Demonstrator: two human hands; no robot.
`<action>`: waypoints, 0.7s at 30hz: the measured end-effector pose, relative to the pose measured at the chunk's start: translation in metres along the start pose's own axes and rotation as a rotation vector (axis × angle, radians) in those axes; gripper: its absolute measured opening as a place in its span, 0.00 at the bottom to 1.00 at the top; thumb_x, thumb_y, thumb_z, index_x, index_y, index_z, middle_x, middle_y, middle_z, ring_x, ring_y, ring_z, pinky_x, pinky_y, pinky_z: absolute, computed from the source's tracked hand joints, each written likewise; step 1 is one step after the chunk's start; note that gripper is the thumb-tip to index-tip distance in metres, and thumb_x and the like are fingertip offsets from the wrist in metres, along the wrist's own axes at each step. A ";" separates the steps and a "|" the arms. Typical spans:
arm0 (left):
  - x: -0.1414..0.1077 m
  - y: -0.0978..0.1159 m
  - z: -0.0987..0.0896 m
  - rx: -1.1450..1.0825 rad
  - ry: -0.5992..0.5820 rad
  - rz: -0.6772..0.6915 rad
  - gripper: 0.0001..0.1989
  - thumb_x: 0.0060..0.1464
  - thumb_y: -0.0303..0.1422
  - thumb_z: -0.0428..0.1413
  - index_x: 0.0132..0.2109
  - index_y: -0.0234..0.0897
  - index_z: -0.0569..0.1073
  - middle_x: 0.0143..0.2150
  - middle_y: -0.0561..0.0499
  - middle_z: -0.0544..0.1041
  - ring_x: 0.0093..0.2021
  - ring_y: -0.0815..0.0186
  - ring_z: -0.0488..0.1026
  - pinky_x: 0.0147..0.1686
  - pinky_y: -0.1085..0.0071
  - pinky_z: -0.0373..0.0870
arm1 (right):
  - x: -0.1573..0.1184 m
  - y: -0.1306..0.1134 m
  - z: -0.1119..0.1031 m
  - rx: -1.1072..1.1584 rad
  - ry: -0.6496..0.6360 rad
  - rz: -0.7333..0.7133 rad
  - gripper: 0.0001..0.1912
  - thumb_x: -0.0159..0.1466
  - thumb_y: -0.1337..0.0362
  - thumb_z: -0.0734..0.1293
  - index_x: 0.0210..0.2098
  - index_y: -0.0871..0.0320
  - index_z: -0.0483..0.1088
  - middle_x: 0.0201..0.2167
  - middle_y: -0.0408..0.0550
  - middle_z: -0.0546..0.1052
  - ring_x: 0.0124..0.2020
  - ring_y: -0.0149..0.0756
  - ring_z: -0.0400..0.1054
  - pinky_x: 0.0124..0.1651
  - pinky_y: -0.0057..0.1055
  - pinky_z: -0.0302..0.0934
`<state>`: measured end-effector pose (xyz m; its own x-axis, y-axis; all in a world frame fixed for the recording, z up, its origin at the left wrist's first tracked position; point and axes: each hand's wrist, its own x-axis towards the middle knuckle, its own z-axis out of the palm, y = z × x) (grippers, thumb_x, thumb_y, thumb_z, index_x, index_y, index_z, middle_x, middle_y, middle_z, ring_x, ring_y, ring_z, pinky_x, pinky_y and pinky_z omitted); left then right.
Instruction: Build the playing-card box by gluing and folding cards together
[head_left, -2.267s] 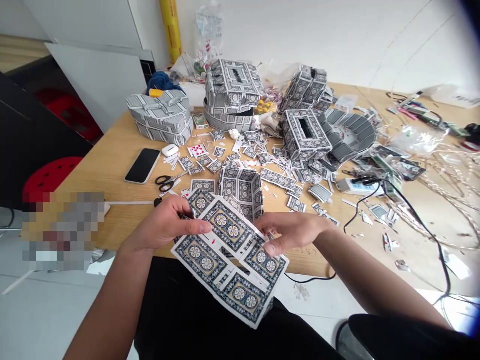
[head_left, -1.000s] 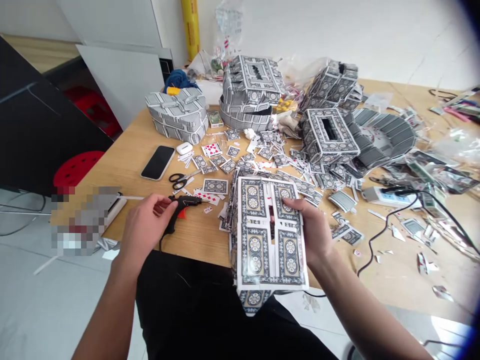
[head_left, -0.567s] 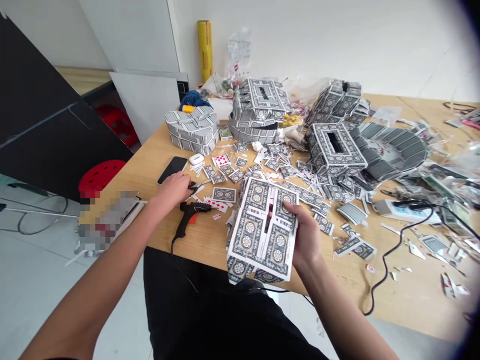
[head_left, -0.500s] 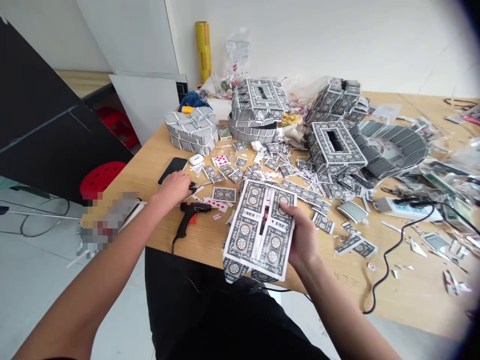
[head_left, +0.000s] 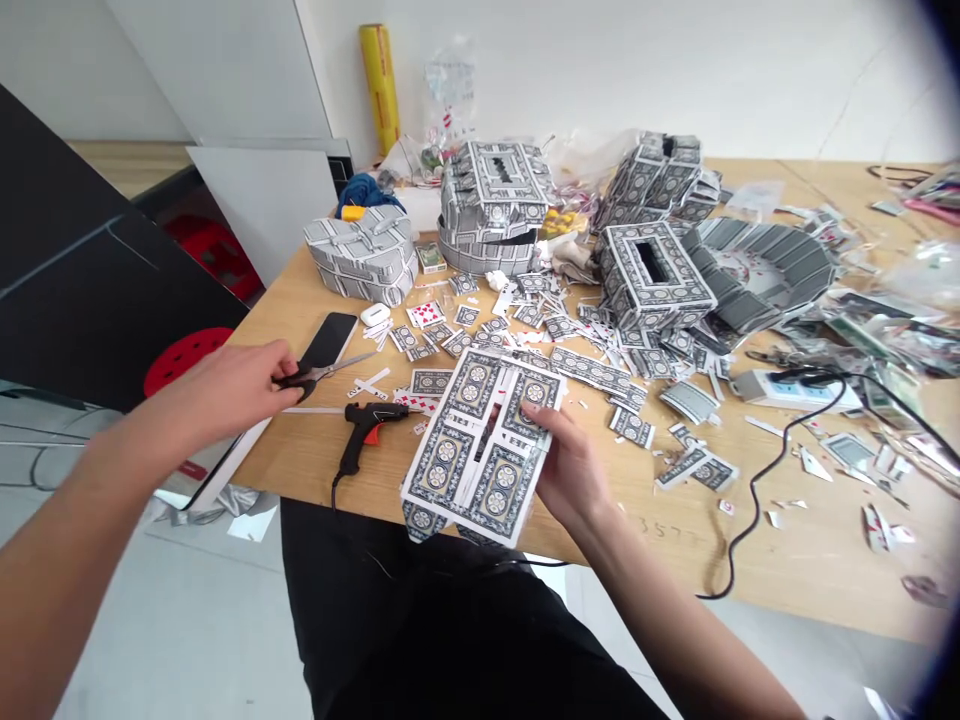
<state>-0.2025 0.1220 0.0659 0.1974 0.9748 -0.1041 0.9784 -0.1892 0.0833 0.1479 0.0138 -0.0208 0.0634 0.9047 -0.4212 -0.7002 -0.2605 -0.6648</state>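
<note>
My left hand (head_left: 244, 385) is closed on the black handles of a pair of scissors (head_left: 321, 373), whose blades point right above the table's left side. My right hand (head_left: 570, 460) grips the right edge of a box made of playing cards (head_left: 450, 475), thumb on its top face. This box is tilted over the table's front edge, its patterned top split by a white cross with a narrow slot. Between both hands lies a black hot glue gun (head_left: 364, 435) with an orange trigger. A phone (head_left: 328, 343) lies just beyond the scissors.
Several card-built boxes stand at the back, including a slotted box (head_left: 654, 275) and a heart-shaped box (head_left: 364, 255). Cut cards and scraps cover the middle of the table. A power strip (head_left: 795, 390) with a black cable lies right. A red stool (head_left: 187, 358) stands at the left.
My left hand has moved left and back toward the table's left edge with the scissors. The card box in my right hand has shifted left in the view, as has the whole scene.
</note>
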 end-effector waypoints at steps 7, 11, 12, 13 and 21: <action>-0.095 0.023 0.048 -0.814 -0.200 -0.226 0.18 0.47 0.47 0.73 0.41 0.43 0.82 0.32 0.54 0.80 0.33 0.63 0.76 0.33 0.71 0.72 | 0.002 0.001 0.004 0.082 -0.076 0.069 0.16 0.56 0.66 0.77 0.45 0.55 0.81 0.44 0.46 0.88 0.44 0.47 0.83 0.53 0.43 0.78; -0.130 0.056 0.066 -1.029 -0.309 -0.270 0.14 0.52 0.47 0.70 0.37 0.44 0.80 0.35 0.52 0.81 0.37 0.61 0.77 0.39 0.69 0.75 | 0.005 0.004 0.008 0.056 -0.083 0.083 0.16 0.56 0.66 0.75 0.45 0.55 0.80 0.43 0.47 0.88 0.45 0.49 0.83 0.56 0.47 0.78; -0.134 0.064 0.068 -1.073 -0.353 -0.262 0.14 0.53 0.47 0.69 0.37 0.44 0.80 0.37 0.51 0.82 0.38 0.60 0.78 0.40 0.68 0.75 | 0.005 0.006 0.010 0.040 -0.079 0.078 0.17 0.56 0.66 0.75 0.45 0.55 0.80 0.42 0.47 0.88 0.45 0.50 0.83 0.57 0.48 0.77; -0.137 0.071 0.070 -1.103 -0.394 -0.247 0.14 0.55 0.48 0.68 0.38 0.44 0.79 0.38 0.49 0.82 0.39 0.60 0.78 0.41 0.67 0.76 | 0.004 0.007 0.012 0.022 -0.073 0.067 0.18 0.55 0.65 0.75 0.46 0.55 0.80 0.41 0.47 0.88 0.46 0.52 0.83 0.57 0.49 0.77; -0.131 0.096 0.070 -1.009 -0.586 -0.102 0.13 0.58 0.47 0.65 0.39 0.43 0.78 0.30 0.53 0.74 0.31 0.65 0.67 0.34 0.71 0.67 | -0.010 0.021 0.025 -0.129 -0.105 -0.022 0.21 0.53 0.66 0.77 0.47 0.52 0.80 0.38 0.47 0.87 0.45 0.54 0.83 0.52 0.50 0.79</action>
<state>-0.1304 -0.0325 0.0178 0.3767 0.7265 -0.5747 0.5508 0.3231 0.7696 0.1148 0.0081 -0.0154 -0.0019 0.9393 -0.3431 -0.6018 -0.2751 -0.7498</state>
